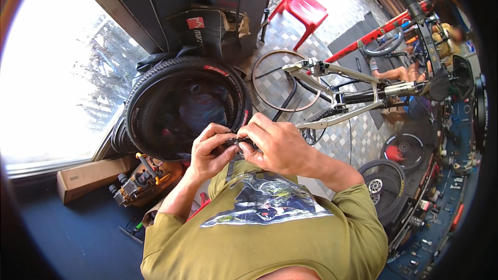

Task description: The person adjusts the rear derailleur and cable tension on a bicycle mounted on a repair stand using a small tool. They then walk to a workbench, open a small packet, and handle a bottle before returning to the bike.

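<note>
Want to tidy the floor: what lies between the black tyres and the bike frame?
In the head view, a thin tan hoop lies on the tiled floor between the tyres and frame.

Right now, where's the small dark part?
In the head view, the small dark part is near the centre, held between the left hand and right hand, just below the lower right edge of the black tyre in the picture.
</note>
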Demonstrator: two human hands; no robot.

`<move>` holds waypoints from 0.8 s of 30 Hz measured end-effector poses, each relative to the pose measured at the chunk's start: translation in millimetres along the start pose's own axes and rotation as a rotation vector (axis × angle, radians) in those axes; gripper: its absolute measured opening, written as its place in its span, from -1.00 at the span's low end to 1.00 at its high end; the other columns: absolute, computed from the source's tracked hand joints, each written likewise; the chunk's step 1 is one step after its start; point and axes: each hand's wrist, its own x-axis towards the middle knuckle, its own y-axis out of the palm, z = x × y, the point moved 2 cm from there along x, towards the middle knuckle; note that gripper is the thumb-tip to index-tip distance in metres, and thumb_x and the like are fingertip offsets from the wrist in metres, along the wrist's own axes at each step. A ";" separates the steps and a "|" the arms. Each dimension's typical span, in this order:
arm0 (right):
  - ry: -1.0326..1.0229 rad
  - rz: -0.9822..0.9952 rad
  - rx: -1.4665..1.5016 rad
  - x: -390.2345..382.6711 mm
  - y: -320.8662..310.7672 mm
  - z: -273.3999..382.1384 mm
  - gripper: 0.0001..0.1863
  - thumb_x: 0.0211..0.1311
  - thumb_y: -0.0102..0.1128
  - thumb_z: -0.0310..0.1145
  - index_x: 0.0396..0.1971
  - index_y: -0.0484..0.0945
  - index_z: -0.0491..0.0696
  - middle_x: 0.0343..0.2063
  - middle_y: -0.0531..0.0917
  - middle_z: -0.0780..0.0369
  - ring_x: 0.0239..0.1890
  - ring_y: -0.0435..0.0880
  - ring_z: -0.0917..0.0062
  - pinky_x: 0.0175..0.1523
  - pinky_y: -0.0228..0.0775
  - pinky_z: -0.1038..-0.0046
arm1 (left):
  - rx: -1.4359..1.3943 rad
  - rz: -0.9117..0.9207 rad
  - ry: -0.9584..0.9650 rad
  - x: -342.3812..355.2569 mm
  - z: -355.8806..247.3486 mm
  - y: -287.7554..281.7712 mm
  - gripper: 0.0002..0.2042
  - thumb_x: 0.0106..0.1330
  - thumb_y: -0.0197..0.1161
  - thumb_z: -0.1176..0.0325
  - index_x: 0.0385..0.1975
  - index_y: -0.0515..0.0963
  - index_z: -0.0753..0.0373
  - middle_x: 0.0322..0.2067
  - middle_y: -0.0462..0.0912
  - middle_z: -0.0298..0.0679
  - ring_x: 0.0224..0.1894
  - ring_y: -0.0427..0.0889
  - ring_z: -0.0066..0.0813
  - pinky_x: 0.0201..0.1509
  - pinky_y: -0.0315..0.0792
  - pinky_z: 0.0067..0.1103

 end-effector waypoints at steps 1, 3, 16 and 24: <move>0.030 0.016 0.005 4.7 1.8 -0.3 -0.76 0.26 0.42 -0.31 -0.13 0.65 -0.06 -0.25 0.60 0.21 -0.41 0.73 0.35 -0.34 0.61 0.36 | -0.014 0.027 -0.032 5.6 3.6 -5.1 -0.70 0.17 0.57 0.50 -0.08 0.76 0.31 -0.19 0.65 -0.21 -0.34 0.63 -0.57 -0.37 0.49 -0.64; 0.108 0.167 0.108 14.9 -6.6 -6.6 -0.53 0.25 0.41 -0.35 0.16 0.55 -0.02 -0.13 0.57 0.15 -0.22 0.73 0.28 -0.19 0.65 0.27 | -0.064 0.036 -0.024 15.9 16.7 -8.8 -0.72 0.20 0.53 0.51 -0.07 0.77 0.27 -0.19 0.64 -0.25 -0.38 0.59 -0.65 -0.41 0.44 -0.66; 0.073 0.700 -0.112 96.8 -68.2 -48.5 -0.16 0.32 0.18 -0.51 0.59 0.11 0.01 0.19 0.60 0.00 0.13 0.64 0.00 0.20 0.53 0.06 | -0.029 0.096 -0.146 35.9 150.2 45.0 -0.74 0.31 0.50 0.43 -0.01 0.77 0.15 -0.14 0.65 -0.18 -0.19 0.72 -0.23 -0.14 0.62 -0.40; -0.038 0.704 0.005 144.3 -48.1 -104.3 -0.41 0.33 0.22 -0.47 0.36 0.36 -0.10 0.14 0.54 -0.01 0.16 0.60 0.00 0.24 0.45 0.07 | -0.080 0.256 -0.007 43.1 158.9 98.6 -0.73 0.36 0.42 0.41 0.04 0.73 0.12 -0.10 0.64 -0.19 -0.25 0.77 -0.13 -0.15 0.67 -0.31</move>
